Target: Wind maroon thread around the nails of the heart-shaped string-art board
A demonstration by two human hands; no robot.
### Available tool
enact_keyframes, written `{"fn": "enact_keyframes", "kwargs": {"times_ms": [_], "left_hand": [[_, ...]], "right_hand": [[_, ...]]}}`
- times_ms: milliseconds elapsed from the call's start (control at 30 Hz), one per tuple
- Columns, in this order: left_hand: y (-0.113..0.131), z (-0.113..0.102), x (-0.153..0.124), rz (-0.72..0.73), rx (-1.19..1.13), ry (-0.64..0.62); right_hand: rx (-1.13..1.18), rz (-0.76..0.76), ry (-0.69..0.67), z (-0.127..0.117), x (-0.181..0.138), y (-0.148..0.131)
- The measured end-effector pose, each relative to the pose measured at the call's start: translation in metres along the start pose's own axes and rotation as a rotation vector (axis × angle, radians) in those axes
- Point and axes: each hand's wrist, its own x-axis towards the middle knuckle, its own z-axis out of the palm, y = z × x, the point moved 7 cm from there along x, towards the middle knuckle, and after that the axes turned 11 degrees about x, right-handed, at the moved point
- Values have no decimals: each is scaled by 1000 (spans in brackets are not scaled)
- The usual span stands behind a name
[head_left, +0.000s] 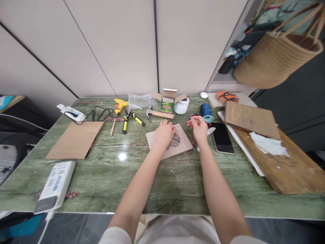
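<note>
A pale square board (pixel 184 144) lies at an angle on the table, bearing a ring of small nails (pixel 175 140) with dark thread around and across it. My left hand (pixel 164 134) rests on the board's left part, fingers curled down and partly hiding the ring; whatever they grip is hidden. To the right of the board, my right hand (pixel 199 128) is raised slightly with thumb and fingertips pinched together. Anything in that pinch is too thin to make out. Behind this hand stands a blue thread spool (pixel 206 112), and a dark red spool (pixel 195 115) is partly covered.
Behind the board are a hammer (pixel 162 114), yellow-handled pliers (pixel 132 118), a yellow glue gun (pixel 120 105) and an opened green box (pixel 167 105). A phone (pixel 222 138) and stacked boards (pixel 299 166) lie right. Cardboard (pixel 74 140) and a white power unit (pixel 56 184) lie left.
</note>
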Motion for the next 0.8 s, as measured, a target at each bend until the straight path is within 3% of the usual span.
{"fn": "enact_keyframes", "kwargs": {"times_ms": [200,367,567,800], "left_hand": [[-19,9,12,-40,-54,-11],[-35,16,19,-79,-167,-5],[-55,26,17,-142,-410,3],[-65,31,9,-189,-618,-17]], "right_hand": [[108,76,-64,15,-4,2],[210,126,-216,36,-12,4],[250,193,-369,54,-23,3],[231,201,-419,60,-26,4]]}}
